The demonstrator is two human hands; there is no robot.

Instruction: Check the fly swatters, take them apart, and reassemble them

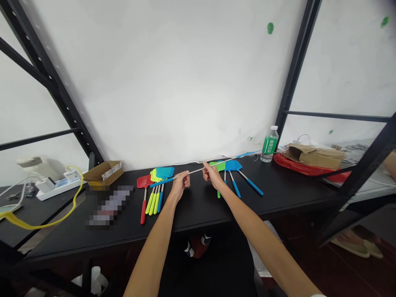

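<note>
A blue fly swatter with a thin metal rod (pixel 197 170) is stretched out level above the table, its blue handle pointing left and its blue head, seen nearly edge-on, at the right. My left hand (pixel 181 185) is closed around the rod beside the handle. Further along the rod, my right hand (pixel 210 174) pinches it. Left of my hands lie a red fly swatter (pixel 144 202) and a pile of yellow and blue fly swatters (pixel 156 194). Beyond my right hand are a green fly swatter (pixel 220 166) and several blue fly swatters (pixel 232 166).
The black table (pixel 198 214) stands against a white wall. An open cardboard box (pixel 108 172) and a blurred-out object (pixel 108 208) are on the left, near a power strip (pixel 58 187). A water bottle (pixel 269 144) and cardboard on red plastic (pixel 312 159) are at the right.
</note>
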